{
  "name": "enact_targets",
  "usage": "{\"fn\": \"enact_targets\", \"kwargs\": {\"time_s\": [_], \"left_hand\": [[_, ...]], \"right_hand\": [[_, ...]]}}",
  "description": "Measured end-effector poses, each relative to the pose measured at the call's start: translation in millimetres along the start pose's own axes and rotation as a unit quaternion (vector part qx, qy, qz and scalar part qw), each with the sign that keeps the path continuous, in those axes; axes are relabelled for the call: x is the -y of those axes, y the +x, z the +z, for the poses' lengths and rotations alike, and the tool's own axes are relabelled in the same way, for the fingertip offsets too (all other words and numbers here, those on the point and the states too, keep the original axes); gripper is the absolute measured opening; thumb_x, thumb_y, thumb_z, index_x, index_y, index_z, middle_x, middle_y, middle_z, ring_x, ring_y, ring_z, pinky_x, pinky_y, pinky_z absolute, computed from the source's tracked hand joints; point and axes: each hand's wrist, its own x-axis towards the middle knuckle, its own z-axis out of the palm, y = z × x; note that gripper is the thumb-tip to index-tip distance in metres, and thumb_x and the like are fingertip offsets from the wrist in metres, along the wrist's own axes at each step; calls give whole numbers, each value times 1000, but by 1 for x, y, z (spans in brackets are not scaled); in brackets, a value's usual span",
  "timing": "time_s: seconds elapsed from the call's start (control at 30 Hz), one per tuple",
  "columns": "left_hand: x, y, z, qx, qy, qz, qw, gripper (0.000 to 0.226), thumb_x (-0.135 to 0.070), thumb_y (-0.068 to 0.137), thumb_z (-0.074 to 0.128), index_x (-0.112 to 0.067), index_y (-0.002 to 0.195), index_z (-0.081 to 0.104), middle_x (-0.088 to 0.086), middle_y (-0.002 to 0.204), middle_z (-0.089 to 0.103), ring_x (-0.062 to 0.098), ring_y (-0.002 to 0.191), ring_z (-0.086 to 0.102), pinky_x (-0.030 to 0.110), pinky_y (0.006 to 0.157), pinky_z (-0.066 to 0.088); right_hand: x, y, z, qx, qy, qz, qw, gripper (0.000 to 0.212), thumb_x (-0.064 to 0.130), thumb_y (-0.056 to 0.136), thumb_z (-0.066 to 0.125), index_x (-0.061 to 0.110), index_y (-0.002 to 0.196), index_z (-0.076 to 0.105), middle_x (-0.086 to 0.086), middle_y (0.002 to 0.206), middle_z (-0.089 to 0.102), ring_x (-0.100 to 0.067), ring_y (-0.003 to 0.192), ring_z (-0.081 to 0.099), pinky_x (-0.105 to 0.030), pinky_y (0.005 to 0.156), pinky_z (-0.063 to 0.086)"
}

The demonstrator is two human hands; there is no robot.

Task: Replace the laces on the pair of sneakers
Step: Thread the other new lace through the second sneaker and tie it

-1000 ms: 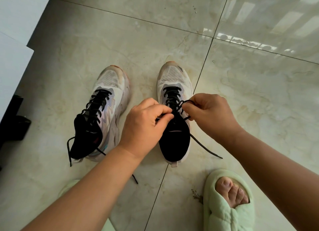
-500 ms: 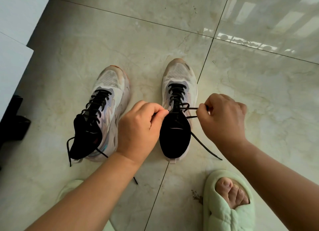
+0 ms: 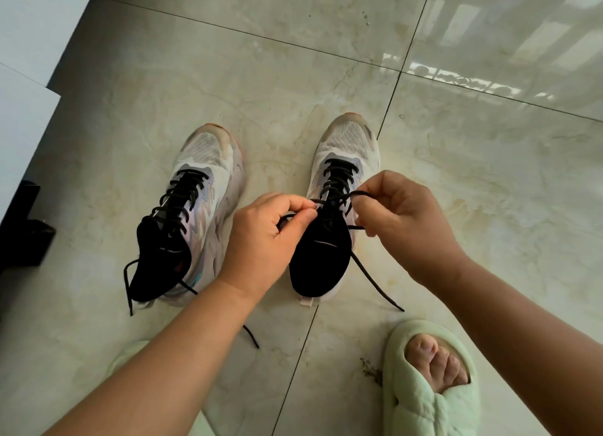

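Two white mesh sneakers with black collars stand toes toward 12 o'clock on the marble tile floor (image 3: 489,207). The left sneaker (image 3: 195,214) is laced in black, its loose ends trailing toward 6 o'clock. Over the right sneaker (image 3: 339,187) both hands work its black lace (image 3: 375,274) — the left hand (image 3: 267,236) pinches one strand at 9 o'clock of the tongue, the right hand (image 3: 404,220) pinches another at 3 o'clock. A foot in a green slipper (image 3: 424,393) rests at 5 o'clock.
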Motion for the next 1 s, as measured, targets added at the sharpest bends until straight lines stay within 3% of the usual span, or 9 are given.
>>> {"fn": "enact_targets", "kwargs": {"time_s": [0.13,0.2,0.4,0.5,0.63,0.77,0.83,0.9,1.0], "left_hand": [[2,6,-1,40,9,11,999,19,-15,79,73,-13,98,73,-9,92,65,-3,66,56,5,65,40],[4,10,-1,74,16,4,997,27,-19,78,74,-16,104,71,-11,96,62,-7,77,56,4,70,40],[4,26,-10,84,0,14,996,4,-14,79,72,-11,79,75,-9,66,61,0,58,53,10,57,40],[9,28,-11,54,54,0,997,14,-17,86,65,-7,77,68,-13,55,51,1,51,48,9,52,35],[19,25,3,15,110,-97,989,23,-23,94,53,-4,85,62,-4,57,46,26,64,55,35,63,49],[15,16,7,1,66,-61,996,21,-23,94,53,-6,85,60,-10,58,48,6,55,45,18,54,38],[13,14,1,32,28,-25,999,18,-25,90,59,-9,84,63,-8,63,54,5,59,49,16,57,40],[15,13,-2,52,19,-18,998,15,-24,87,63,-10,81,64,-9,65,56,8,60,51,19,59,43],[21,13,1,20,-50,-127,990,17,-20,89,60,-13,74,60,-13,49,45,6,46,46,22,46,47]], "right_hand": [[-5,1,-4,20,-75,9,997,12,27,80,68,19,72,65,15,37,40,-4,36,35,-8,38,24],[-7,2,-5,31,-135,-3,990,15,32,79,70,22,69,67,15,37,41,-4,40,39,-8,42,25],[-8,4,-5,8,-198,-65,978,17,17,78,67,12,63,63,4,59,59,-9,63,53,-26,74,40],[-12,1,-3,-34,-240,-105,965,24,11,76,62,11,56,50,2,59,51,-10,62,48,-42,84,40],[-15,-5,-1,-66,-283,-126,949,23,21,70,48,21,53,32,6,56,38,-8,62,42,-32,86,28],[-18,-4,-1,-76,-271,-126,951,23,22,71,48,22,52,35,5,55,40,-9,61,43,-32,86,29],[-18,-3,-1,-57,-268,-118,954,19,21,75,53,13,58,50,3,60,51,-11,65,49,-34,89,31],[-17,-4,0,-26,-220,-115,968,15,16,77,56,8,64,57,0,65,59,-14,67,54,-34,81,42],[-16,-7,-4,-7,-105,-86,991,12,7,78,53,5,67,59,3,83,69,-6,80,63,-18,66,48]]}}
